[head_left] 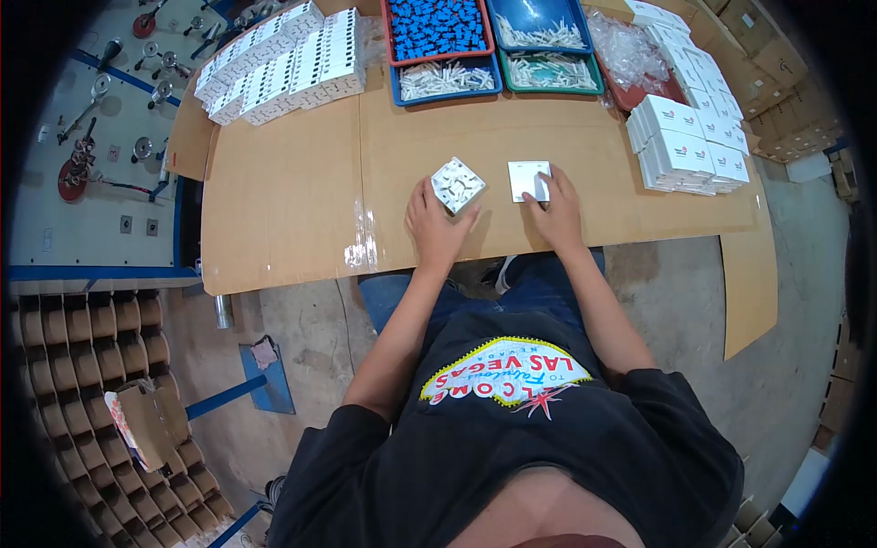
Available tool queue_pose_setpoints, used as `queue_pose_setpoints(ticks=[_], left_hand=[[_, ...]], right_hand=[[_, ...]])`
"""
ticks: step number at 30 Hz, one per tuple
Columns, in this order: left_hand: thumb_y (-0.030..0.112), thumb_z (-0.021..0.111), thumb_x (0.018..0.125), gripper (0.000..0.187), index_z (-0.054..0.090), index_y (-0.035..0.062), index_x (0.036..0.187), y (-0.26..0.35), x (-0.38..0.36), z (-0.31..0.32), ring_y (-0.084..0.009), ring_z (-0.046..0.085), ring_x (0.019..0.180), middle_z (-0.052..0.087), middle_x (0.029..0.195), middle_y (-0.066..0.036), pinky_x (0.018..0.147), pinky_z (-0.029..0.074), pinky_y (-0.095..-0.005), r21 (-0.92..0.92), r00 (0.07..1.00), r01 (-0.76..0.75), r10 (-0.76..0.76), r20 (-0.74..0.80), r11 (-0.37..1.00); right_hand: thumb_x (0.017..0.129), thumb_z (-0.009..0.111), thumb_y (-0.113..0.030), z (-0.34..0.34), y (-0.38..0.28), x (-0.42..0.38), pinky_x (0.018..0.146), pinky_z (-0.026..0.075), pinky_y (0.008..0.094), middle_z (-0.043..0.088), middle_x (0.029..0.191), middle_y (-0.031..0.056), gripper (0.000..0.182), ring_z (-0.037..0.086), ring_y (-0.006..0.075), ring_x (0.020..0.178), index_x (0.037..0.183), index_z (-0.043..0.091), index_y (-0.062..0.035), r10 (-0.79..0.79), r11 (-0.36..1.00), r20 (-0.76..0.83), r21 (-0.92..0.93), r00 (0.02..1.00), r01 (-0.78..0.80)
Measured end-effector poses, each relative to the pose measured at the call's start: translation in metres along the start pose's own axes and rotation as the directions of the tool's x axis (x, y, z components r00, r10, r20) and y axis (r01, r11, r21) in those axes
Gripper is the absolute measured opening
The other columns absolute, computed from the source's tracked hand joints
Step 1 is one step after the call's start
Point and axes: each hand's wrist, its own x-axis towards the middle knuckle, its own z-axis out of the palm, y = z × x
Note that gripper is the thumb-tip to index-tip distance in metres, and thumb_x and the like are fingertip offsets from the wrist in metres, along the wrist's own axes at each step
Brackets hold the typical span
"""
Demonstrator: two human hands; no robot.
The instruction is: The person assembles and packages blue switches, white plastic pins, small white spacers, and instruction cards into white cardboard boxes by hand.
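Observation:
My left hand (433, 228) is closed around a white square plastic part (458, 184), its thumb at the near edge and its fingers along the left side. The part is turned at an angle, and its upper face shows a moulded, recessed pattern. To the right, my right hand (559, 216) grips a flat white square plate (523, 185) by its right side, thumb at the near edge and fingers over the right edge. The plate's smooth face points up. Both pieces are at the cardboard-covered table (283, 196), apart from each other.
Farther back are a red tray of blue parts (438, 32) and trays of small white pieces (448, 80). White boxes (681, 151) are stacked at right, beside clear plastic bags (630, 55). Rows of white units (283, 68) stand back left. A cardboard divider grid (91, 365) lies lower left.

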Motion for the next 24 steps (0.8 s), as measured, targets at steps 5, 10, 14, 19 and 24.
queue_pose_setpoints(ticks=[5, 10, 14, 19, 24], left_hand=[[0.053, 0.081, 0.075, 0.105, 0.035, -0.0018, 0.153, 0.006, 0.02, 0.026, -0.0406, 0.034, 0.145, 0.04, 0.155, -0.021, 0.118, 0.023, -0.0592, 0.125, 0.996, -0.085, 0.086, -0.004, 0.989], [0.051, 0.079, 0.076, 0.105, 0.032, -0.0034, 0.154, 0.008, 0.03, 0.035, -0.0408, 0.028, 0.15, 0.036, 0.16, -0.02, 0.121, 0.019, -0.0608, 0.093, 0.982, -0.169, 0.159, 0.103, 0.981], [0.052, 0.077, 0.077, 0.11, 0.026, -0.0038, 0.157, 0.008, 0.024, 0.033, -0.039, 0.021, 0.154, 0.029, 0.163, -0.022, 0.123, 0.014, -0.0612, 0.175, 0.977, -0.171, 0.145, 0.154, 0.97], [0.054, 0.078, 0.077, 0.114, 0.022, -0.0028, 0.159, 0.019, 0.025, 0.026, -0.0381, 0.02, 0.154, 0.027, 0.163, -0.023, 0.123, 0.013, -0.0597, 0.149, 0.982, -0.142, 0.121, 0.143, 0.979], [0.054, 0.078, 0.077, 0.115, 0.021, -0.0016, 0.159, 0.022, 0.025, 0.025, -0.0375, 0.021, 0.154, 0.028, 0.163, -0.022, 0.124, 0.012, -0.0592, 0.177, 0.981, -0.133, 0.105, 0.163, 0.975]], right_hand=[[0.09, 0.074, -0.034, 0.004, 0.005, 0.001, 0.118, 0.027, 0.0599, 0.046, 0.155, 0.019, 0.052, 0.04, 0.0408, 0.144, 0.133, 0.063, -0.0047, -0.031, 0.997, 0.098, -0.061, 0.995, 0.038], [0.095, 0.067, -0.026, -0.003, 0.024, 0.001, 0.118, 0.024, 0.0635, 0.044, 0.156, 0.0196, 0.046, 0.035, 0.044, 0.147, 0.137, 0.061, -0.0064, 0.018, 0.989, 0.077, -0.145, 0.997, -0.007], [0.095, 0.067, -0.026, -0.006, 0.031, 0.001, 0.118, 0.024, 0.0635, 0.043, 0.155, 0.0245, 0.048, 0.033, 0.0457, 0.147, 0.137, 0.06, -0.0044, 0.056, 0.998, 0.045, -0.035, 0.997, -0.054], [0.096, 0.066, -0.022, -0.022, 0.024, 0.023, 0.116, 0.034, 0.0515, 0.045, 0.153, 0.0233, 0.043, 0.038, 0.0441, 0.144, 0.135, 0.061, -0.0031, 0.095, 0.994, -0.046, 0.049, 0.994, -0.093], [0.095, 0.067, -0.017, -0.084, 0.028, 0.098, 0.101, 0.049, 0.0414, 0.063, 0.133, 0.0204, 0.033, 0.06, 0.036, 0.123, 0.125, 0.066, -0.0031, 0.002, 0.998, -0.081, 0.056, 0.997, 0.002]])
